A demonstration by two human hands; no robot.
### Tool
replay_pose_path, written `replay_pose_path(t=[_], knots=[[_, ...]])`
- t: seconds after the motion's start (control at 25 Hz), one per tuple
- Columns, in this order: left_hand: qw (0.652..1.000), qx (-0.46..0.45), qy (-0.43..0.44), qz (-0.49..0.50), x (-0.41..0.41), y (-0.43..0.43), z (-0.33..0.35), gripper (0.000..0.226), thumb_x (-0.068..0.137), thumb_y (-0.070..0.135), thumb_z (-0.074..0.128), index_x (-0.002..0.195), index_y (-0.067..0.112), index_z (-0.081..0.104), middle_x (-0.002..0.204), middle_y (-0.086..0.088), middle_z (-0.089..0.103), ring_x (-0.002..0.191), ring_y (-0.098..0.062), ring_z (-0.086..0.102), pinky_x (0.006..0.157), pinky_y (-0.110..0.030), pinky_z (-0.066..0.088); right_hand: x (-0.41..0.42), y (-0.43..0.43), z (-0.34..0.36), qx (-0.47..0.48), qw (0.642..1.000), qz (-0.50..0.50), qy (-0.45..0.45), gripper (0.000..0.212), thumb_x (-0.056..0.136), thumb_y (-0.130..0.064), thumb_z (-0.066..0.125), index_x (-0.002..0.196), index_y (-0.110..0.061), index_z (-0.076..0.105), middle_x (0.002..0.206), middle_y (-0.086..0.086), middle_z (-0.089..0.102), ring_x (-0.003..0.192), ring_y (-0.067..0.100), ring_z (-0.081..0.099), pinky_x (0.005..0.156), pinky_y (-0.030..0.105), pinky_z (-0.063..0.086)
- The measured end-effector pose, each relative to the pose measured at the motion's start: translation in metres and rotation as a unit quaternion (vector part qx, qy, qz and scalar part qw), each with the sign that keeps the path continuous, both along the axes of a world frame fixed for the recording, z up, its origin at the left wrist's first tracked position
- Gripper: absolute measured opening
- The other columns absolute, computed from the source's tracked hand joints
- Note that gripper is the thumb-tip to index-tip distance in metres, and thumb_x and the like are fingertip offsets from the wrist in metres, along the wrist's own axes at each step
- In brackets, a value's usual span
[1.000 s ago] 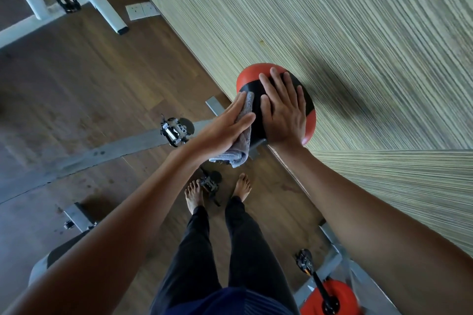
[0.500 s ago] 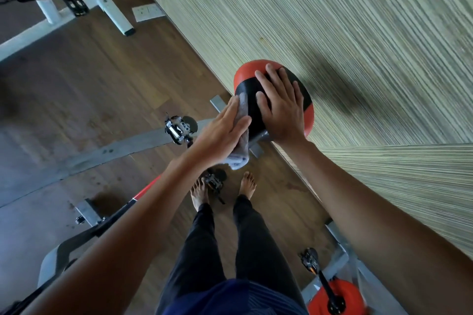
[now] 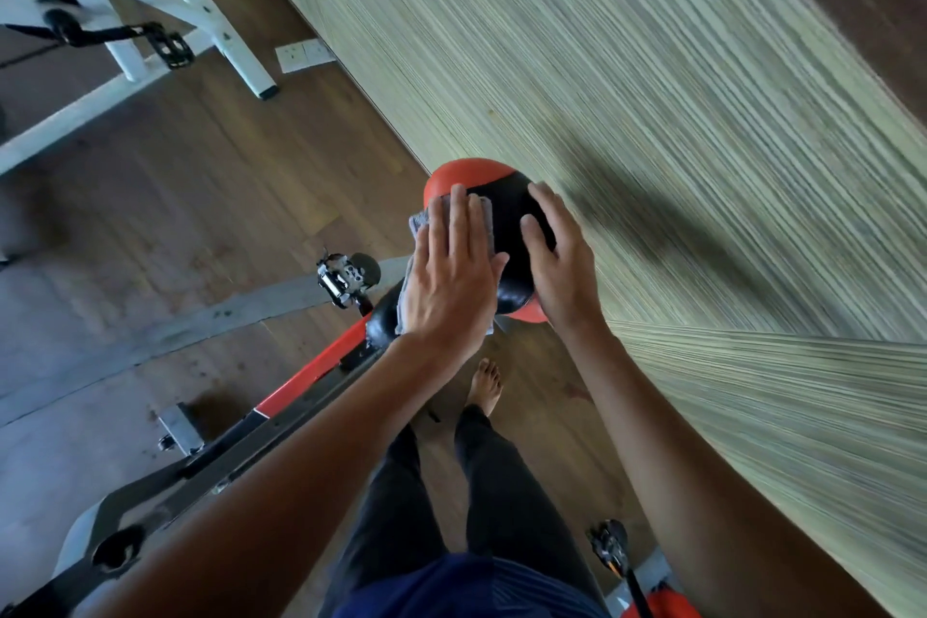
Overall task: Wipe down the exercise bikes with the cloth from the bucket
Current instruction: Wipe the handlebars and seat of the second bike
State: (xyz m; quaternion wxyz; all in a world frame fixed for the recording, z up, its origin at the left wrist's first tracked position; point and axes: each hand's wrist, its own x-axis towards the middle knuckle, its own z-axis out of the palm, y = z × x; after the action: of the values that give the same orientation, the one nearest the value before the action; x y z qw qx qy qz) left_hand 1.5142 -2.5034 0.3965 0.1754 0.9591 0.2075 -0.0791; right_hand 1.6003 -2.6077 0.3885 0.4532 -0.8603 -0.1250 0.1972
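Cloth (image 3: 482, 227) is pressed flat by straight-fingered left hand (image 3: 451, 286) on left side of saddle (image 3: 507, 241); bare strip lies just right; right edge is gripped by right hand (image 3: 567, 271).

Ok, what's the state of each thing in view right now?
left hand: flat, fingers straight, pressing the cloth onto the saddle.
cloth: grey, rumpled, pinned under the left hand on the saddle's left side.
saddle: red and black, partly covered by the cloth, a hand on each side.
right hand: bare, cupping the saddle's right edge.
white bike: untouched, standing apart at upper left.
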Motion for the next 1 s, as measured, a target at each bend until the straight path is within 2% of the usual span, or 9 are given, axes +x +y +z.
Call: replay_pose_path(t=[0.08, 0.2, 0.28, 0.36, 0.48, 0.52, 0.6, 0.76, 1.0], knots=[[1.0, 0.022, -0.008, -0.009, 0.019, -0.006, -0.007, 0.067, 0.104, 0.04, 0.025, 0.154, -0.001, 0.008, 0.162, -0.024, 0.012, 0.151, -0.039, 0.012, 0.123, -0.046, 0.019, 0.009, -0.004, 0.011, 0.034, 0.997, -0.059, 0.048, 0.038, 0.105, -0.024, 0.046, 0.142, -0.017, 0.053, 0.147, -0.003, 0.053, 0.138, 0.007, 0.044, 0.117, 0.037, 0.036], [1.0, -0.001, -0.013, -0.02, 0.043, -0.015, -0.003, 0.066, 0.106, 0.04, 0.027, 0.156, 0.003, 0.007, 0.164, -0.02, 0.004, 0.152, -0.035, 0.001, 0.125, -0.045, 0.005, 0.013, -0.007, 0.022, 0.036, 0.992, -0.104, 0.068, 0.037, 0.105, -0.027, 0.046, 0.138, -0.019, 0.056, 0.143, -0.006, 0.056, 0.132, 0.002, 0.048, 0.114, 0.03, 0.038], [0.996, -0.076, -0.055, 0.005, 0.044, -0.01, 0.007, 0.062, 0.107, 0.039, 0.029, 0.156, 0.005, 0.012, 0.165, -0.015, 0.001, 0.153, -0.031, -0.004, 0.125, -0.044, -0.001, 0.011, 0.0, 0.028, 0.046, 0.992, -0.116, 0.032, 0.034, 0.104, -0.024, 0.045, 0.135, -0.016, 0.059, 0.14, -0.002, 0.059, 0.131, 0.005, 0.05, 0.112, 0.031, 0.04], [0.985, -0.111, -0.1, 0.084, 0.02, 0.003, 0.019, 0.056, 0.107, 0.036, 0.027, 0.156, 0.011, 0.021, 0.165, -0.006, 0.003, 0.154, -0.024, -0.002, 0.125, -0.04, -0.004, 0.003, 0.017, 0.029, 0.046, 0.994, -0.095, -0.037, 0.034, 0.104, -0.02, 0.046, 0.133, -0.01, 0.059, 0.142, 0.007, 0.057, 0.133, 0.015, 0.049, 0.113, 0.037, 0.039], [0.973, -0.113, -0.095, 0.177, -0.036, 0.016, 0.018, 0.059, 0.103, 0.039, 0.015, 0.153, 0.012, 0.03, 0.164, -0.006, 0.021, 0.153, -0.022, 0.01, 0.125, -0.043, 0.009, -0.023, 0.052, 0.021, -0.103, 0.989, 0.041, -0.094, 0.047, 0.105, -0.034, 0.041, 0.148, -0.015, 0.043, 0.161, 0.011, 0.03, 0.151, 0.026, 0.022, 0.121, 0.046, 0.018], [0.974, -0.113, -0.08, 0.178, -0.046, 0.017, 0.013, 0.062, 0.101, 0.04, 0.012, 0.152, 0.011, 0.032, 0.162, -0.008, 0.025, 0.153, -0.023, 0.014, 0.124, -0.045, 0.014, -0.031, 0.061, 0.015, -0.169, 0.977, 0.075, -0.107, 0.053, 0.105, -0.042, 0.038, 0.153, -0.019, 0.036, 0.165, 0.009, 0.02, 0.154, 0.027, 0.011, 0.122, 0.048, 0.01], [0.978, -0.098, -0.065, 0.172, -0.051, 0.018, 0.001, 0.063, 0.101, 0.04, 0.011, 0.15, 0.01, 0.036, 0.16, -0.01, 0.031, 0.151, -0.026, 0.019, 0.123, -0.045, 0.019, -0.035, 0.073, 0.006, -0.255, 0.952, 0.101, -0.137, 0.061, 0.103, -0.055, 0.032, 0.156, -0.026, 0.027, 0.167, 0.005, 0.011, 0.154, 0.028, 0.002, 0.122, 0.049, 0.003], [0.98, -0.056, -0.072, 0.176, -0.043, 0.019, -0.009, 0.059, 0.103, 0.039, 0.016, 0.142, 0.01, 0.049, 0.152, -0.01, 0.045, 0.146, -0.03, 0.032, 0.117, -0.047, 0.032, -0.006, 0.068, -0.005, -0.28, 0.936, 0.122, -0.175, 0.053, 0.104, -0.052, 0.028, 0.154, -0.034, 0.03, 0.167, 0.002, 0.009, 0.154, 0.031, 0.004, 0.124, 0.049, 0.008], [0.979, -0.027, -0.083, 0.183, -0.041, 0.015, -0.012, 0.054, 0.105, 0.033, 0.021, 0.132, 0.006, 0.06, 0.139, -0.011, 0.059, 0.135, -0.032, 0.049, 0.107, -0.048, 0.045, 0.001, 0.011, -0.016, -0.228, 0.946, 0.077, -0.218, 0.047, 0.108, -0.041, 0.031, 0.153, -0.028, 0.036, 0.163, 0.006, 0.028, 0.151, 0.03, 0.021, 0.12, 0.043, 0.03]])
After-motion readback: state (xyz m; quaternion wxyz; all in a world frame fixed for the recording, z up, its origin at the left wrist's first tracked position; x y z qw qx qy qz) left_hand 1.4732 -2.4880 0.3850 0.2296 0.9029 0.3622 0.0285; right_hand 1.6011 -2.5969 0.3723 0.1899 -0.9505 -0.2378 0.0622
